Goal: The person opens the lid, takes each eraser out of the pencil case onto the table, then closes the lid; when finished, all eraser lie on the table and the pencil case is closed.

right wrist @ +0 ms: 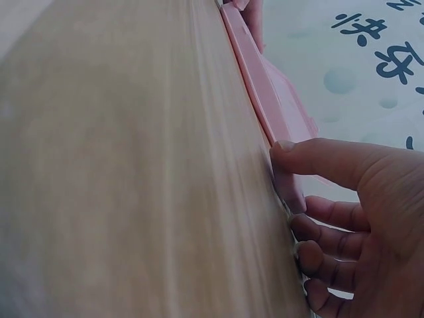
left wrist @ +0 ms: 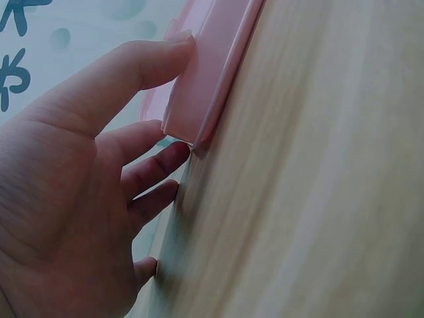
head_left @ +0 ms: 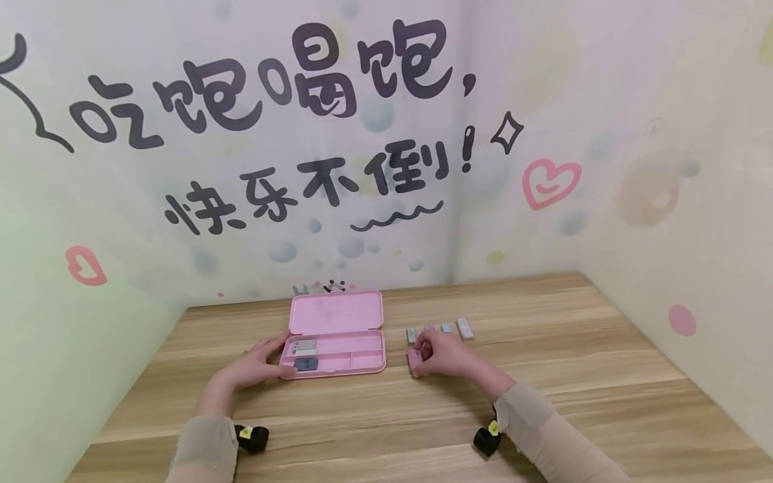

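Note:
An open pink case point(head_left: 367, 341) lies on the wooden surface, its lid point(head_left: 336, 313) tilted back. My left hand point(head_left: 252, 367) grips the case's left end between thumb and fingers; in the left wrist view, the hand point(left wrist: 79, 172) has its thumb against the pink wall point(left wrist: 212, 73). Inside the case, a pale piece point(head_left: 304, 346) lies in the rear compartment and a dark grey piece point(head_left: 306, 364) in the front one. Right of the case, my right hand point(head_left: 445, 354) pinches a small pink block point(head_left: 414, 361) at the table surface; the right wrist view shows this hand point(right wrist: 377, 205) holding the block point(right wrist: 288, 185).
Behind the right hand stand a small green block point(head_left: 411, 335), a light blue block point(head_left: 446, 327), a whitish block point(head_left: 464, 329) and a partly hidden purplish one point(head_left: 429, 329). A printed wall covering point(head_left: 338, 268) rises behind the wooden table point(head_left: 362, 429).

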